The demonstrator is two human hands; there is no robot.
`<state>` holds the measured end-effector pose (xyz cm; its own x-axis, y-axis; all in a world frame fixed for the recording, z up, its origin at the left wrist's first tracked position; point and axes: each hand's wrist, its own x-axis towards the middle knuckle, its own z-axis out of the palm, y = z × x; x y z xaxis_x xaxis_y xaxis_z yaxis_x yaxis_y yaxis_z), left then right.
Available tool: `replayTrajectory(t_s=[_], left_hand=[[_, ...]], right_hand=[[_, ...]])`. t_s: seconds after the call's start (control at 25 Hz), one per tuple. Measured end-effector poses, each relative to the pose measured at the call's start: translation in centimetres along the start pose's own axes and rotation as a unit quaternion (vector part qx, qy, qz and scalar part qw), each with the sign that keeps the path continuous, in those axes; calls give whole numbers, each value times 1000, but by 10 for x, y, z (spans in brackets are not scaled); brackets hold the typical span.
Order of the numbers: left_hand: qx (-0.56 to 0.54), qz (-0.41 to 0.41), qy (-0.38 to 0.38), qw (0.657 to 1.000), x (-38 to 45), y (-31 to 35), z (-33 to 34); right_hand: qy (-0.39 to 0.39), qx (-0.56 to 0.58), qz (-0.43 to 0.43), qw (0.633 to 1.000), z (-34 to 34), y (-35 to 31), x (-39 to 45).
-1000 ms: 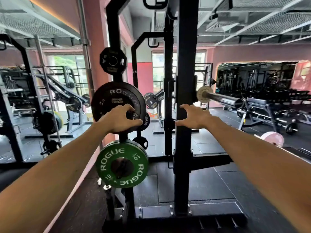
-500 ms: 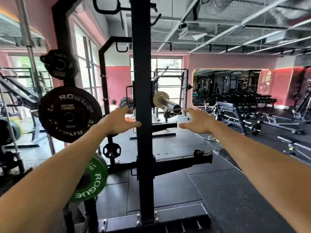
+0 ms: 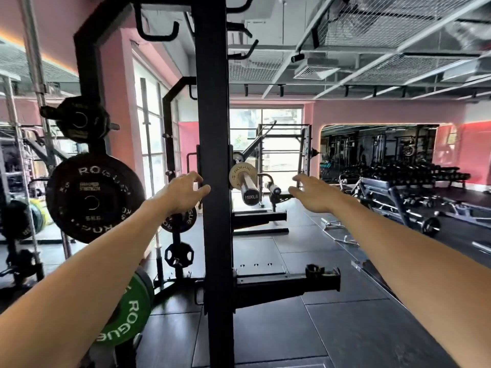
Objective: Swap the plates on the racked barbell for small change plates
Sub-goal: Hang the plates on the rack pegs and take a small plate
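The racked barbell's steel sleeve [image 3: 248,188] points toward me just right of the black rack upright [image 3: 214,181], its end cap marked 1500LB. A small pale Rogue change plate [image 3: 240,171] sits on the sleeve near the upright. My left hand [image 3: 183,193] reaches forward left of the upright, fingers loosely bent, holding nothing. My right hand [image 3: 314,193] stretches out to the right of the sleeve, fingers relaxed and empty. A large black Rogue plate [image 3: 90,197], a smaller black plate [image 3: 78,120] and a green Rogue plate [image 3: 127,317] hang on storage pegs at left.
A black safety arm [image 3: 287,284] juts right from the upright at knee height. Another rack [image 3: 281,144] stands farther back by the window. A bench [image 3: 382,192] and dumbbell racks [image 3: 398,171] fill the right side. Black rubber flooring [image 3: 345,328] lies below.
My left hand has come off the large black plate. The view swung right, so the stored plates slid left and the barbell sleeve now faces me between both raised hands.
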<state>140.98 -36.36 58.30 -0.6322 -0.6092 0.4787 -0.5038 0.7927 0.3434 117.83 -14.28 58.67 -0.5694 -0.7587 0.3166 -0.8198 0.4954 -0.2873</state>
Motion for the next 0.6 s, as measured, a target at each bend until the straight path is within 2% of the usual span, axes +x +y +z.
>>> replayTrajectory(t_s=[0.32, 0.6], left_hand=[[-14, -7, 6, 1000, 127, -25, 72], [-12, -24, -16, 1000, 271, -70, 146]], right_hand=[[-1, 23, -25, 999, 46, 36, 135], [-8, 53, -16, 998, 105, 41, 304]])
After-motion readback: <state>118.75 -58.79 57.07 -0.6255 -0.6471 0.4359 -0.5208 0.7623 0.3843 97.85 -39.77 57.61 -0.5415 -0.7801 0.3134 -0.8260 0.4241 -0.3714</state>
